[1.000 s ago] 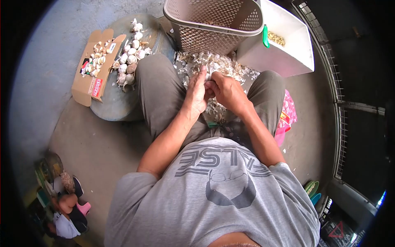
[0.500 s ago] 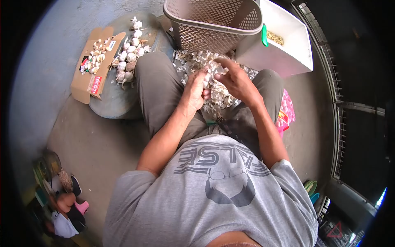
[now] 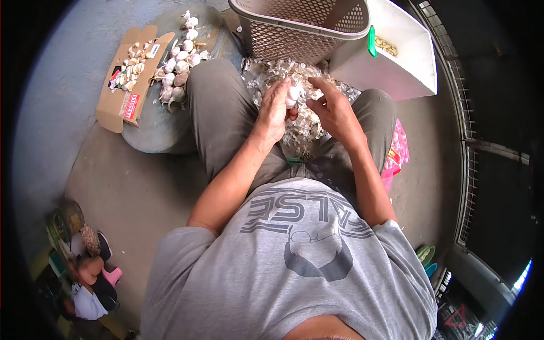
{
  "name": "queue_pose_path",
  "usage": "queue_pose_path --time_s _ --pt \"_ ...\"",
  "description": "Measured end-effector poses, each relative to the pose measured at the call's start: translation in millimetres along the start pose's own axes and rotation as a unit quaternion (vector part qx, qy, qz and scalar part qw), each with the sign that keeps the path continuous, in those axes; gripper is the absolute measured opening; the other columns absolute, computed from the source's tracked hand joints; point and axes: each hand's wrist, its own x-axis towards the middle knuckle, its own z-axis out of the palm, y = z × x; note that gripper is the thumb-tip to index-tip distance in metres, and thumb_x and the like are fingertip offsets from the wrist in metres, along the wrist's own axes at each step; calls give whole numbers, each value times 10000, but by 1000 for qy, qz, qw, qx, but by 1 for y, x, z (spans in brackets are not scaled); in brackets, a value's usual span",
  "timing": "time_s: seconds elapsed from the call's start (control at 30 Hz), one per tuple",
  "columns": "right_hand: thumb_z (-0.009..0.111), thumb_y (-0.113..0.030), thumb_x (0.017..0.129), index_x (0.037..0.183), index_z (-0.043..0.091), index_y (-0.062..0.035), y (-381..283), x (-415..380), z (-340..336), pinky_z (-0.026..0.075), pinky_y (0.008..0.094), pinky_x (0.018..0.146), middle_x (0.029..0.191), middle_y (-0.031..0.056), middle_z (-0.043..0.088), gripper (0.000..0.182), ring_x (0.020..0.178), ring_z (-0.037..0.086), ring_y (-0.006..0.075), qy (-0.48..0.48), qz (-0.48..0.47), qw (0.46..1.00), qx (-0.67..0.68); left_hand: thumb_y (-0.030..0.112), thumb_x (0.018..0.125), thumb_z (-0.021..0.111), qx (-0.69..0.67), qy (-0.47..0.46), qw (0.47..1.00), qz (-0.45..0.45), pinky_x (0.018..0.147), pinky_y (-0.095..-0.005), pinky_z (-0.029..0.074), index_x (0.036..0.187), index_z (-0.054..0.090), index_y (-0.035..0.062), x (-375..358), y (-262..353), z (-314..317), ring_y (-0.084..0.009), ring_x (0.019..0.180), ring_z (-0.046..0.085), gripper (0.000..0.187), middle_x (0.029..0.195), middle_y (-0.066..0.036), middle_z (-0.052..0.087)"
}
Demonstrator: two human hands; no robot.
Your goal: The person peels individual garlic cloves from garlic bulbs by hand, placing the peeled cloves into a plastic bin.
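The left hand is holding a garlic bulb between the knees, its fingers curling around the lower side and the flat of the hand standing upright along the bulb. The right hand is hovering just beside it, fingers spreading wide, thumb and forefinger standing apart and gripping nothing. In the earliest frame the two hands were meeting over the bulb; now they are parting, and more of the bulb's white surface is showing than in the frame after that. Below the hands, a heap of garlic skins is covering the floor between the trousers. On the left, the round table is carrying a bunch of garlic bulbs and, beside it, an opened cardboard box holding loose cloves, all lying as before. Beyond the skins, a perforated basket is standing next to a white container, which is holding pale pieces and bearing a green handle at its edge. A pink bag is lying beside the right knee.
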Motion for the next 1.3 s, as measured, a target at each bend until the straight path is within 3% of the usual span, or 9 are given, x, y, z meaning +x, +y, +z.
queue_pose_path --time_s 0.03,0.17,0.3,0.53,0.67,0.8,0.97,1.1,1.3 --pt "697 -129 927 1225 603 12 -7 0 -1 544 437 783 1017 249 705 343 905 697 398 -29 40 997 65 386 1029 572 -3 -9 1000 7 543 -289 462 1016 633 99 -1 -2 1 -115 654 570 293 854 -3 622" --pt "663 -141 971 1170 608 22 1 5 17 543 377 690 887 166 713 262 754 681 248 -2 -76 995 57 331 1037 567 -13 -76 997 21 635 -292 485 1074 638 68 -1 -3 -3 -132 750 588 275 889 -8 636" --pt "598 -165 1030 1128 617 15 14 12 17 495 289 562 791 59 641 206 642 613 121 -28 88 971 220 315 1027 602 -28 -38 998 40 698 -259 462 1097 641 54 -12 8 2 -104 785 577 273 955 -7 654" --pt "603 -229 1036 1110 621 31 -4 19 16 486 284 564 765 64 647 270 632 596 111 -51 19 982 179 331 1051 564 13 -56 996 68 688 -257 470 1279 620 54 -11 10 4 -89 772 578 363 966 5 660" --pt "631 -169 1015 1095 612 34 -1 13 37 494 291 582 772 67 645 219 651 594 102 -37 21 973 225 472 1049 515 -64 -14 997 45 635 -294 512 1162 589 80 -8 9 -3 -102 745 610 415 891 -18 649" --pt "644 -188 1006 1104 599 38 -19 4 44 508 317 609 821 115 673 250 660 632 149 -44 16 974 223 550 1016 540 -15 42 999 20 523 -251 470 1007 569 125 -13 16 -1 -91 636 582 426 811 19 586" --pt "587 -279 1018 1019 524 -1 -31 8 35 498 491 633 739 256 647 285 724 652 446 -73 -46 996 36 373 1033 557 -41 -7 999 -15 535 -240 443 920 597 128 -10 17 -9 -72 670 558 273 799 22 566" --pt "518 -201 1030 973 470 -9 -32 3 42 465 537 602 717 285 605 206 700 615 486 -23 -76 997 -9 219 1002 520 43 60 984 161 687 -270 461 921 595 64 -8 6 7 -112 773 544 190 827 -10 547" --pt "490 -187 1046 927 516 18 7 12 71 478 499 586 696 243 609 239 629 627 402 80 -8 989 122 228 970 485 77 108 980 150 602 -295 470 836 551 66 -4 -12 5 -134 678 546 220 797 -31 565"
